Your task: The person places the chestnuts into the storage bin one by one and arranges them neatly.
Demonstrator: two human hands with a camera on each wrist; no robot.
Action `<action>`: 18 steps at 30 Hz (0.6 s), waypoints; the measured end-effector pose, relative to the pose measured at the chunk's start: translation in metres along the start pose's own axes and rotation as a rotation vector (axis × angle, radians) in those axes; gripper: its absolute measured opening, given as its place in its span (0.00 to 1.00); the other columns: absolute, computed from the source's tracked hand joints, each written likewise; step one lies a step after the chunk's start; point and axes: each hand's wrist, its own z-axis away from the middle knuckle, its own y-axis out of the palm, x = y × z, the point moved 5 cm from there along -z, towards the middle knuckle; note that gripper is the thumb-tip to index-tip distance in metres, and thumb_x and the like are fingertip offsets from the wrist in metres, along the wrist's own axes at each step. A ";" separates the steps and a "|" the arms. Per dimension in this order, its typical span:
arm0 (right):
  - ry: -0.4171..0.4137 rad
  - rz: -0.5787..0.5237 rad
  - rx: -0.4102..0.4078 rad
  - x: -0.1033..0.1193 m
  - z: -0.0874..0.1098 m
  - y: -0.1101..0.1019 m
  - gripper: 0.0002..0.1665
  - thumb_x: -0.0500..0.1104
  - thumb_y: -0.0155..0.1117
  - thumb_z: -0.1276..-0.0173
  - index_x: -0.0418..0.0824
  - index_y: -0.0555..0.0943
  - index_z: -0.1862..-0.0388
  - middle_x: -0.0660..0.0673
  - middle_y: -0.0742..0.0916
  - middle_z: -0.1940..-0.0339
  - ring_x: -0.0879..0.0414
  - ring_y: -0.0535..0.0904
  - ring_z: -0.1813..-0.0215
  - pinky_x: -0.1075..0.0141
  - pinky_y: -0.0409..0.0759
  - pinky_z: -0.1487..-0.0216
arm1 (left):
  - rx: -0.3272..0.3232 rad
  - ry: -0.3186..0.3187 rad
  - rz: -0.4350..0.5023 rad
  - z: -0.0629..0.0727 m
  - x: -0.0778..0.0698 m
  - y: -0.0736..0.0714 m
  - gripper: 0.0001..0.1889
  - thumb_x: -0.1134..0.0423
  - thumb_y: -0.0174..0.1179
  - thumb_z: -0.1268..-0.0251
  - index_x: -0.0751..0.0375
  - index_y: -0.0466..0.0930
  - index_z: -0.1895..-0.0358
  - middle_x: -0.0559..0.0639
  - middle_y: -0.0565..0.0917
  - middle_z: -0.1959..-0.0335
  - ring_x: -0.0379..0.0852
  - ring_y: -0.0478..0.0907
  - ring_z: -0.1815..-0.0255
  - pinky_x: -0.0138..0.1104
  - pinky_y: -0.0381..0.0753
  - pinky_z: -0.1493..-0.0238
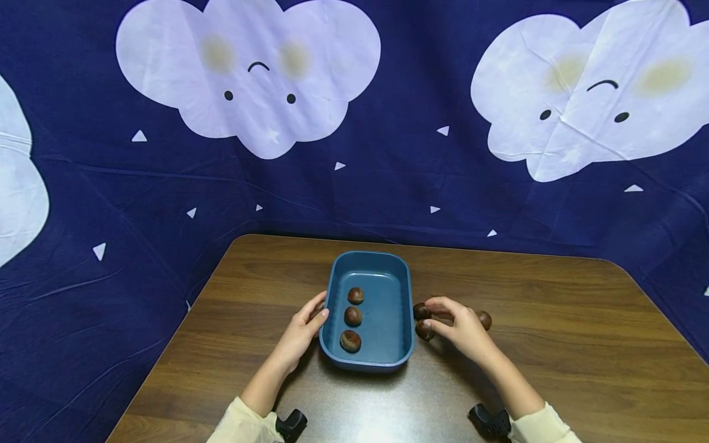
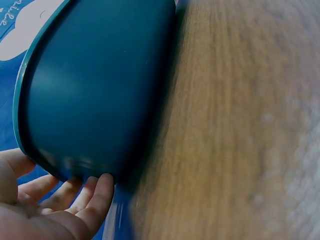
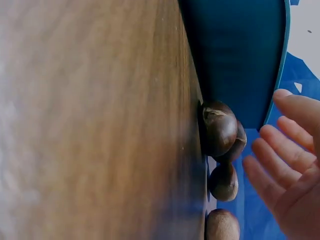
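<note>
A blue rectangular plastic container stands on the table with three brown chestnuts inside, in a column along its left side: a far chestnut, a middle chestnut and a near chestnut. My left hand rests against the container's left wall, thumb by the rim, loosely bent fingers touching the outside. Just right of the container, my right hand hovers over several loose chestnuts. In the right wrist view its fingers are spread and hold nothing, beside a shiny chestnut near the container wall.
The wooden table extends to both sides of the container. Another chestnut lies past the right hand. Behind the table hangs a dark blue cloth with white clouds. Black wrist devices sit by both sleeves.
</note>
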 end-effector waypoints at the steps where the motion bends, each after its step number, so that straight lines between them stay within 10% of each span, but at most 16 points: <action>1: -0.001 0.017 0.001 -0.001 0.001 0.001 0.20 0.37 0.67 0.46 0.35 0.76 0.54 0.40 0.82 0.57 0.46 0.78 0.53 0.54 0.74 0.54 | 0.000 0.000 0.000 0.000 0.000 0.000 0.24 0.61 0.48 0.32 0.60 0.60 0.34 0.62 0.65 0.39 0.57 0.64 0.41 0.48 0.68 0.48; 18: 0.024 0.216 0.014 -0.017 0.005 0.013 0.16 0.36 0.69 0.48 0.35 0.79 0.60 0.45 0.82 0.61 0.52 0.78 0.58 0.62 0.76 0.59 | 0.009 0.008 -0.015 -0.002 0.002 -0.001 0.25 0.60 0.48 0.32 0.62 0.58 0.34 0.64 0.65 0.38 0.58 0.65 0.42 0.46 0.70 0.50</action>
